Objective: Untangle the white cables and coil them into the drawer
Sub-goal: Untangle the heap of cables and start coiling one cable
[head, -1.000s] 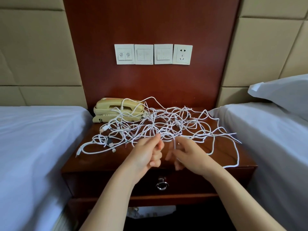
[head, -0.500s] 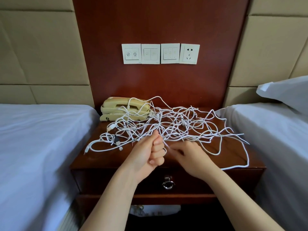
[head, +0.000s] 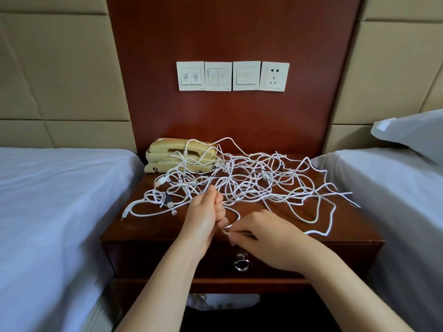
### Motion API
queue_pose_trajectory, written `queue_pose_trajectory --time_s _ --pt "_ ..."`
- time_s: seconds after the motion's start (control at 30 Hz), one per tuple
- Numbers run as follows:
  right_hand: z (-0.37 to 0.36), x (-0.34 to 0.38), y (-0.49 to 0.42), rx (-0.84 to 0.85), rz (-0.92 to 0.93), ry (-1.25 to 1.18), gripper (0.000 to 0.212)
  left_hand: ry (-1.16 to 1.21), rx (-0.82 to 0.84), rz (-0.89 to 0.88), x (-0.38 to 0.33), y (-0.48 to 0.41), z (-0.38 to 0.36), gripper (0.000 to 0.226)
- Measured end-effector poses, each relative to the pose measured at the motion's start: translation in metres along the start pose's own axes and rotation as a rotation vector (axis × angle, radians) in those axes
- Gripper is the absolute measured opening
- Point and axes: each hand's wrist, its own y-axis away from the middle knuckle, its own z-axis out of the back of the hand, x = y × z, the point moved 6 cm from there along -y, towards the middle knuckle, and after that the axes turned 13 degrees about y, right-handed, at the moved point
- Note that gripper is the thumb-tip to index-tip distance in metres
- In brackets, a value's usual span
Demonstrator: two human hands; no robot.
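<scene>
A big tangle of white cables (head: 254, 183) sprawls over the top of the dark wooden nightstand (head: 148, 226), with several plug ends at its left. My left hand (head: 203, 216) is fisted on a strand at the tangle's near edge. My right hand (head: 261, 232) pinches the same strand just right of it, near the front edge, and a small loop arcs between the two hands. The drawer (head: 163, 257) below is closed, its metal ring pull (head: 241, 264) partly behind my right hand.
A beige telephone (head: 175, 154) stands at the back left of the nightstand with cables draped over it. White-sheeted beds (head: 60, 200) flank both sides, a pillow (head: 412, 133) at the right. Switch plates and a socket (head: 274, 76) are on the wooden wall panel.
My right hand has pulled back toward the front edge, drawing a strand out of the tangle into a loop. My left hand keeps its grip at about the same spot.
</scene>
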Motion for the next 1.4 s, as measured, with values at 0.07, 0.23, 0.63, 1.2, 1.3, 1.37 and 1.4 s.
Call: queue_pose_trajectory --time_s 0.07,0.23,0.63,1.2,1.3,1.37,1.4 --pt "0.007 0.004 0.002 -0.024 0.024 -0.036 0.027 -0.124 0.001 -0.063 0.0 -0.003 0.002 0.043" --pt "0.03 0.0 0.006 -0.245 0.009 -0.079 0.026 -0.277 0.069 -0.139 0.004 -0.005 -0.002 0.044" --pt "0.035 -0.031 0.007 -0.549 -0.191 -0.241 0.017 -0.148 0.292 0.034 0.013 0.012 -0.032 0.038" --pt "0.001 -0.062 -0.006 -0.434 -0.181 -0.476 0.029 0.165 0.435 0.292 0.017 0.026 -0.045 0.044" --pt "-0.009 -0.055 -0.006 -0.296 -0.159 -0.329 0.027 0.276 0.403 0.25 0.012 0.02 -0.042 0.039" --pt "-0.017 -0.051 -0.005 -0.179 -0.157 -0.199 0.024 0.336 0.371 0.214 0.01 0.015 -0.039 0.037" --pt "-0.021 -0.049 -0.004 -0.132 -0.149 -0.143 0.025 0.354 0.351 0.193 0.009 0.012 -0.036 0.037"
